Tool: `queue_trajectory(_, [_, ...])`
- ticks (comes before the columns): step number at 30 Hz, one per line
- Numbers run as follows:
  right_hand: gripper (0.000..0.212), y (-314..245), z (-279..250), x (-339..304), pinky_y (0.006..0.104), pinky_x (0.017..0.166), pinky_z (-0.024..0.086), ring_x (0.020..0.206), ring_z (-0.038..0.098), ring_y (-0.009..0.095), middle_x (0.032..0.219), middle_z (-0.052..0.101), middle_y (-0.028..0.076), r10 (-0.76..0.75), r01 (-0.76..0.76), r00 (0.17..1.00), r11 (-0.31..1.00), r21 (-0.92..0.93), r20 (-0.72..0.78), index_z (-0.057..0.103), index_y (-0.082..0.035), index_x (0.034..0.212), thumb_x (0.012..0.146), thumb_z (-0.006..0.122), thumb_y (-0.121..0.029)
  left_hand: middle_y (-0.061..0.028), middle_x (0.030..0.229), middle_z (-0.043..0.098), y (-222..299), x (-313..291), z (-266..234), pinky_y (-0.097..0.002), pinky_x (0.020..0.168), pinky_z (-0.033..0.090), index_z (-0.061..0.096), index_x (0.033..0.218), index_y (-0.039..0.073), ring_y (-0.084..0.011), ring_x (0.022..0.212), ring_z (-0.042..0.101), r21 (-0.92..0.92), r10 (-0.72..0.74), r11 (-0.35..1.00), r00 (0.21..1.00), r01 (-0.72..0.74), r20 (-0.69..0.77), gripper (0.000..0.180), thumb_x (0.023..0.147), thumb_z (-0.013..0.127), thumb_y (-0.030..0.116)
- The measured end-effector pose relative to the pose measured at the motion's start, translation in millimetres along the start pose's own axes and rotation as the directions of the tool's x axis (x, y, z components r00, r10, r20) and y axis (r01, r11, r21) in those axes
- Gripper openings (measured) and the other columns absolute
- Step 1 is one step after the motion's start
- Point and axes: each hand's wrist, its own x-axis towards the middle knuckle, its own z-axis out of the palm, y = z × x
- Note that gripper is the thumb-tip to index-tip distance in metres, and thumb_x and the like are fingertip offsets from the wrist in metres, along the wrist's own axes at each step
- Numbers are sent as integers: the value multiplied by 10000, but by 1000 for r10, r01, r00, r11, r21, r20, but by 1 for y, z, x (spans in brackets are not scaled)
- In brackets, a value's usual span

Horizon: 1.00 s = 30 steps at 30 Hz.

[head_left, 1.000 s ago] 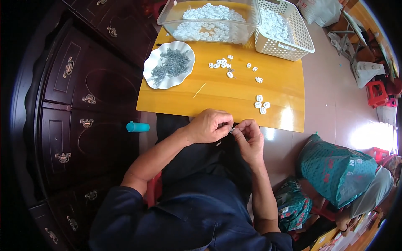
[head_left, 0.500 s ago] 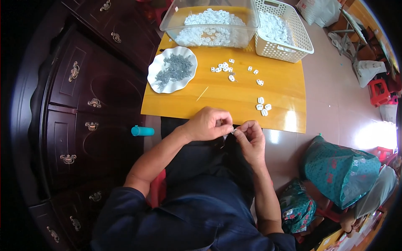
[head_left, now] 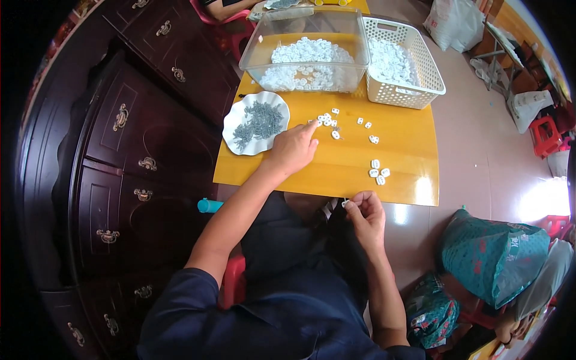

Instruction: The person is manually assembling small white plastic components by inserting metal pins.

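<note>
My left hand (head_left: pixel 294 149) reaches over the table with its index finger stretched out and the thumb apart from it. That fingertip is at the edge of a loose cluster of small white plastic pieces (head_left: pixel 327 120) with dark holes. Just past the table's front edge, my right hand (head_left: pixel 367 219) pinches one small white plastic piece (head_left: pixel 345 204) between thumb and fingers. Beside my left wrist stands a white wavy-rimmed dish (head_left: pixel 233 129) heaped with small grey metal pins (head_left: pixel 264 120). Several more white oval pieces (head_left: pixel 375 173) lie grouped near the right front of the table.
A clear plastic bin (head_left: pixel 252 57) and a cream perforated basket (head_left: pixel 433 90), both full of white pieces, stand at the table's far side. Dark wooden drawers (head_left: pixel 114 174) rise at the left. A large green bag (head_left: pixel 492 258) sits at the right. Another person's arm (head_left: pixel 228 8) shows at the top.
My left hand has left my right hand and moved up and forward to the white cluster. The right hand keeps its pinch on a white piece. The view has shifted slightly.
</note>
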Motion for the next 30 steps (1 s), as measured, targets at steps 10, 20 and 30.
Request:
queue_trajectory(10, [99,-8,0,2,186,671,456,717,549,33,821,604,-20,15,-15,1000,1000,6,-12,564,-17,970,944,657,1,-165,903,686,19,-23,-8,-436,717,537,654,1184,35,-338,802,677,-68,66,996,997,-64,28,315,906,660,182])
queue_trajectory(20, [127,-4,-1,0,193,659,457,718,548,52,846,580,-19,40,-40,999,999,-37,1,549,-40,1000,942,657,-7,-115,924,680,17,-9,3,-411,714,536,693,988,38,-321,805,672,-40,50,998,998,-51,-24,156,892,680,161])
queue_trajectory(30, [90,-6,0,0,196,652,456,703,549,31,796,605,-21,17,-18,999,999,-29,-31,570,-8,958,938,657,-8,-84,761,643,33,-32,-5,-332,588,494,587,993,25,-197,620,626,-416,61,907,998,-69,-32,108,906,648,49])
